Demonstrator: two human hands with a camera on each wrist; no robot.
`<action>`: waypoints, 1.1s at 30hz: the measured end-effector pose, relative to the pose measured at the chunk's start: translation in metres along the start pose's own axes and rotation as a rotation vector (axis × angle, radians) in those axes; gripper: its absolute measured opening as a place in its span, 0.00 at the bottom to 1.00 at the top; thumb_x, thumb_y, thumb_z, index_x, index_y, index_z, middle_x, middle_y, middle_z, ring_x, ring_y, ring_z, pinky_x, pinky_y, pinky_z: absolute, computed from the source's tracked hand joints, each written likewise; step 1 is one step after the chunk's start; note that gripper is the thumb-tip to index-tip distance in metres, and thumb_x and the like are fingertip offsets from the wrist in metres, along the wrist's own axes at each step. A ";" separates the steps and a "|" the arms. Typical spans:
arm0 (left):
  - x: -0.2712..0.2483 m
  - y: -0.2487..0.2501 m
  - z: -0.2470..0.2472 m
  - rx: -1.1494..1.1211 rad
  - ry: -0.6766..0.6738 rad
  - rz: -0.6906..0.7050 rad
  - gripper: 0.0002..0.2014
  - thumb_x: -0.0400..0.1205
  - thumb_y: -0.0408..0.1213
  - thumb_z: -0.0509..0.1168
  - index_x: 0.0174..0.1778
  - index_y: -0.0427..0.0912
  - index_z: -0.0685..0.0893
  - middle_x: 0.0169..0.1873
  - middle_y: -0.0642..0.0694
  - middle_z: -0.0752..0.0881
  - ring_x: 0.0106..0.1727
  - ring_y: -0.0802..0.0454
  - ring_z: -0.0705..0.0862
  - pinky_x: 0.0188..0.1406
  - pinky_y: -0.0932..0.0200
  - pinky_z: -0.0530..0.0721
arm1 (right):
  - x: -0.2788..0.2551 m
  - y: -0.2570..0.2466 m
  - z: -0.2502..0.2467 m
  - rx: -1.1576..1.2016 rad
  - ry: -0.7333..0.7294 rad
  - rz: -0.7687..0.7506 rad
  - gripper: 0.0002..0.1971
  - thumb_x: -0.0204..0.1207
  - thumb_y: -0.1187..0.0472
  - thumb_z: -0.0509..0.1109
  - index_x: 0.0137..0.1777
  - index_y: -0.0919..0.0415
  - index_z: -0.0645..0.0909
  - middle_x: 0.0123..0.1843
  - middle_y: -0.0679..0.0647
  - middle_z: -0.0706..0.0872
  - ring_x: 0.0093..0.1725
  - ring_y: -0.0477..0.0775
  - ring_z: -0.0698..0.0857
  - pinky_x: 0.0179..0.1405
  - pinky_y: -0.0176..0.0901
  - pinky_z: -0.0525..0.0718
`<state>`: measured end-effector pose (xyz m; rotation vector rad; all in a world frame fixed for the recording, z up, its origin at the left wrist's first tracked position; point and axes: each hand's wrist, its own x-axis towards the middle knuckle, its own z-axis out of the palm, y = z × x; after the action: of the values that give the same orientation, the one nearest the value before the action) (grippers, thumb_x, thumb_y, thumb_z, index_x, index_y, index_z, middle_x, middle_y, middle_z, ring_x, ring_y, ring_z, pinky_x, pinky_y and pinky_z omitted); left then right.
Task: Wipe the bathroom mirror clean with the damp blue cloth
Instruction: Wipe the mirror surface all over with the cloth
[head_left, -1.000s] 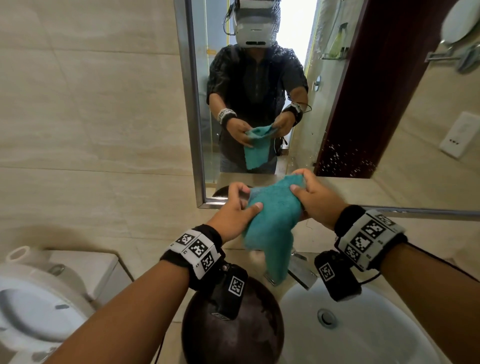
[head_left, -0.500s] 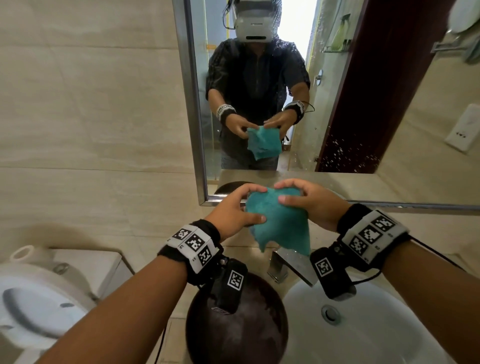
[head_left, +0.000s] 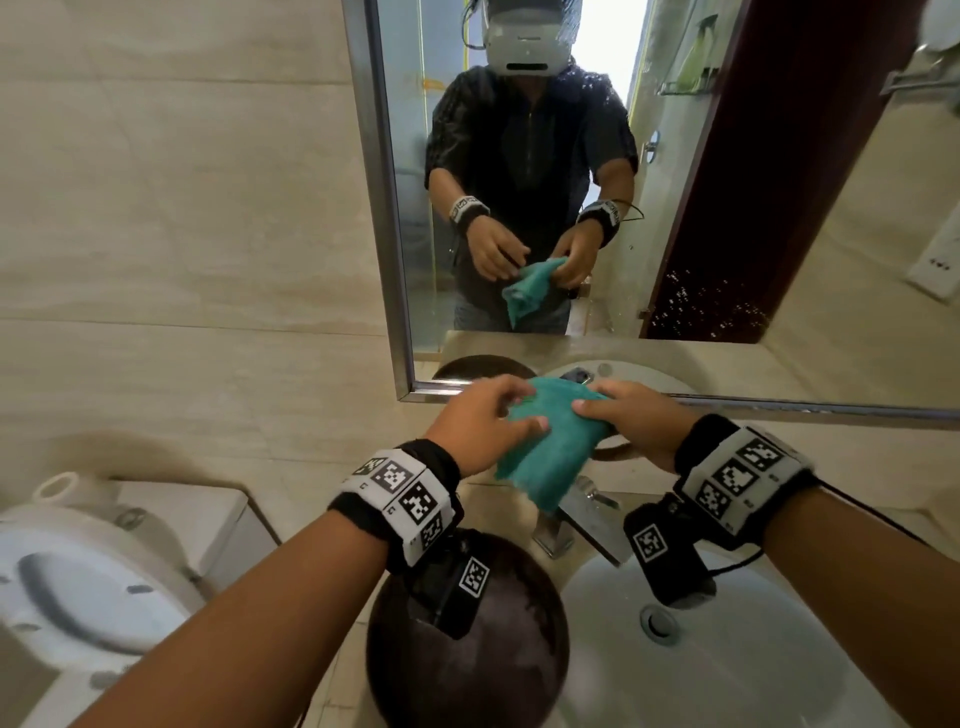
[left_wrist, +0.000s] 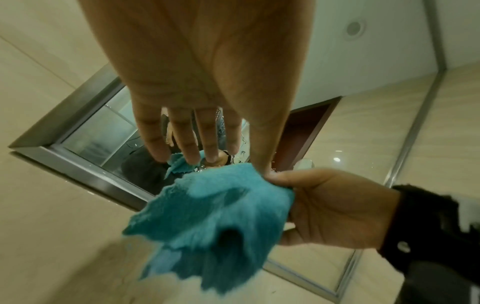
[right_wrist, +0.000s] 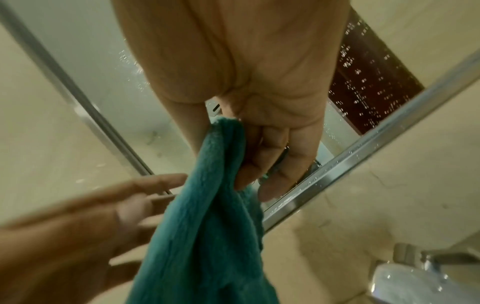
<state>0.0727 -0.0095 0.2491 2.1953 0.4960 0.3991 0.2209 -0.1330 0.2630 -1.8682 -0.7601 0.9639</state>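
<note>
The blue cloth (head_left: 545, 452) hangs bunched in front of the mirror's bottom frame, above the tap. My right hand (head_left: 634, 421) grips its upper right part, fingers curled round it (right_wrist: 270, 144) and thumb on top (left_wrist: 332, 207). My left hand (head_left: 488, 421) is at the cloth's left side with straight, spread fingers (left_wrist: 192, 139); only its thumb touches the cloth. The mirror (head_left: 779, 182) fills the wall ahead, with water drops on its lower glass (right_wrist: 376, 82). The cloth (left_wrist: 215, 222) is clear of the glass.
A white basin (head_left: 779, 649) lies below my right wrist, with a chrome tap (head_left: 587, 514) under the cloth. A dark round object (head_left: 467, 649) stands left of the basin. A white toilet (head_left: 78, 587) is at the lower left. Beige tiles cover the wall.
The cloth was held between both hands; now it is gathered in my right hand, and my left hand's fingers have opened off it. Both hands stay in front of the mirror's lower frame.
</note>
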 end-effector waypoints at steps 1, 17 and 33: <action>-0.001 0.001 0.003 0.047 -0.079 -0.011 0.28 0.78 0.43 0.70 0.74 0.51 0.71 0.69 0.50 0.75 0.66 0.54 0.75 0.58 0.64 0.74 | 0.002 0.001 -0.002 0.049 -0.015 -0.011 0.05 0.81 0.60 0.64 0.54 0.58 0.77 0.55 0.59 0.84 0.54 0.57 0.83 0.49 0.50 0.84; 0.009 -0.022 0.010 -0.113 -0.098 0.010 0.21 0.75 0.32 0.72 0.62 0.48 0.76 0.52 0.43 0.83 0.44 0.45 0.88 0.39 0.48 0.89 | 0.020 0.004 -0.008 -0.003 -0.251 -0.187 0.21 0.74 0.57 0.72 0.65 0.45 0.74 0.61 0.55 0.80 0.57 0.58 0.85 0.53 0.56 0.87; 0.076 -0.059 -0.004 0.203 0.075 0.272 0.22 0.77 0.48 0.68 0.68 0.53 0.78 0.58 0.55 0.82 0.55 0.60 0.78 0.55 0.63 0.80 | 0.064 0.018 -0.004 -0.185 0.372 -0.478 0.13 0.68 0.64 0.76 0.42 0.47 0.76 0.40 0.53 0.84 0.41 0.56 0.84 0.41 0.53 0.85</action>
<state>0.1246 0.0633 0.2131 2.4619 0.2871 0.6009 0.2588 -0.0912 0.2283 -1.8248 -1.0240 0.2433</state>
